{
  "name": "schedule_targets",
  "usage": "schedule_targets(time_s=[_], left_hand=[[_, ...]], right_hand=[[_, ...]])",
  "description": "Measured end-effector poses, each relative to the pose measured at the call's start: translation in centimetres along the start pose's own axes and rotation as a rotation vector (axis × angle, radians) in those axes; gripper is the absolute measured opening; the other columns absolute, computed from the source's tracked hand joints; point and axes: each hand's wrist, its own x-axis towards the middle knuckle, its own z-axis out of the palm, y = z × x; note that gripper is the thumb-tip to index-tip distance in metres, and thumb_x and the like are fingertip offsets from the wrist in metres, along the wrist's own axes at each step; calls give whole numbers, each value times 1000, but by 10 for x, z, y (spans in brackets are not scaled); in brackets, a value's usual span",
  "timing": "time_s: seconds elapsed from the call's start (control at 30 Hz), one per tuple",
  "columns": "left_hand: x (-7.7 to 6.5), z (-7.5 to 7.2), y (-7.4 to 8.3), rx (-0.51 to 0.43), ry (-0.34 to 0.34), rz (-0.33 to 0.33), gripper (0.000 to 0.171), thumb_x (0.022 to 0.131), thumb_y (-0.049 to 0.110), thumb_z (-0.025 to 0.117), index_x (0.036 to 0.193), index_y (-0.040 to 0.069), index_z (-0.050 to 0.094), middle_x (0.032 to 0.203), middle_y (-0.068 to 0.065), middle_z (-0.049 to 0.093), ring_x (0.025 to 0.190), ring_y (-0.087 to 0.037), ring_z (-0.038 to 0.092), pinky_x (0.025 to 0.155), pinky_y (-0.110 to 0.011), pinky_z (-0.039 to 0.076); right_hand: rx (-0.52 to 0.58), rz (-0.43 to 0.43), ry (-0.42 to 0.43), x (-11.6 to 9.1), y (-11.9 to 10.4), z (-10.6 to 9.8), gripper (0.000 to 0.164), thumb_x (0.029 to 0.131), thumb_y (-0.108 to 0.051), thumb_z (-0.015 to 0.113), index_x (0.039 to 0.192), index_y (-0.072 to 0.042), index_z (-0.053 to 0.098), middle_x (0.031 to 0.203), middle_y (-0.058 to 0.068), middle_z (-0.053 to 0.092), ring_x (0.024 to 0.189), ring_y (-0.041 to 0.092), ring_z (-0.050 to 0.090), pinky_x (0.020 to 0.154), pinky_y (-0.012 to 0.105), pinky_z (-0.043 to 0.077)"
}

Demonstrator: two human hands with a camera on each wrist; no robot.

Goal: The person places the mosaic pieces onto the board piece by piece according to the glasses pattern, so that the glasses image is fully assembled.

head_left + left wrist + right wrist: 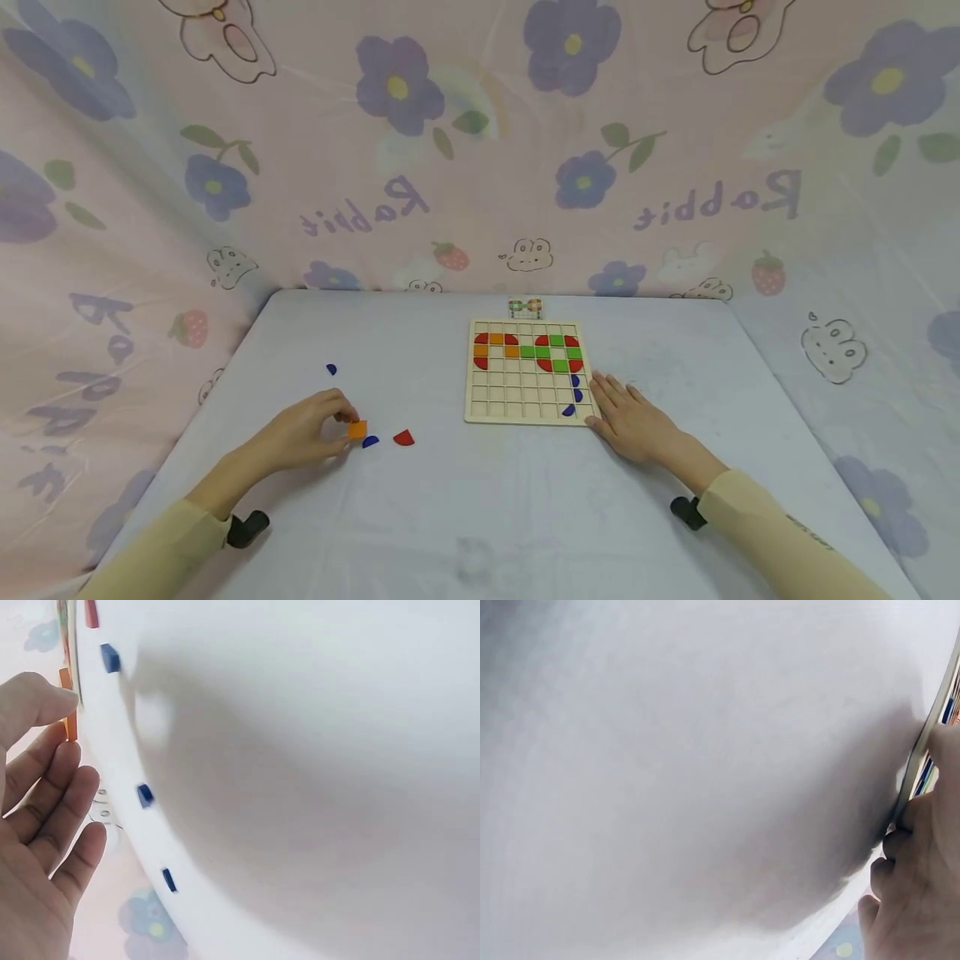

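Observation:
My left hand (306, 432) pinches an orange square tile (357, 430) between thumb and fingers, above the white table. Close by that tile lie a blue half-round piece (371, 442) and a red quarter-round piece (403, 437). In the left wrist view the orange tile (68, 705) is seen edge-on at the thumb tip. A pale wooden grid board (495, 402) holds red, orange and green tiles in its upper rows and several blue half-rounds (577, 395) down its right side. My right hand (636, 423) rests with fingers extended along the board's right edge, by the lower corner.
Another blue half-round piece (332, 369) lies farther back on the left of the table (465, 500). A small patterned card (525, 307) stands behind the board. Printed fabric (480, 167) hangs at the back and along both sides.

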Motion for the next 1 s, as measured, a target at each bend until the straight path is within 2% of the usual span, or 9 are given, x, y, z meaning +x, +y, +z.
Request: schedule_targets(time_s=[0.17, 0.47, 1.0], left_hand=[[21, 1, 8, -38, -10, 40, 27, 84, 12, 85, 107, 16, 71, 105, 6, 65, 99, -20, 64, 88, -40, 59], [62, 6, 25, -60, -11, 112, 27, 85, 14, 82, 110, 15, 71, 108, 8, 64, 100, -15, 62, 89, -37, 57], [133, 22, 58, -70, -72, 130, 29, 87, 15, 81, 114, 13, 71, 111, 3, 65, 103, -18, 63, 94, -37, 56]], right_hand=[[7, -16, 14, 0, 1, 2, 71, 110, -40, 47, 159, 8, 28, 168, 26, 22, 155, 45, 22, 123, 63, 21], [1, -15, 16, -1, 3, 2, 71, 110, -40, 46, 160, 7, 27, 169, 23, 20, 155, 44, 21, 123, 63, 20], [8, -8, 13, 0, 3, 2, 71, 110, -41, 46, 160, 6, 27, 169, 23, 21, 155, 44, 21, 123, 63, 20]])
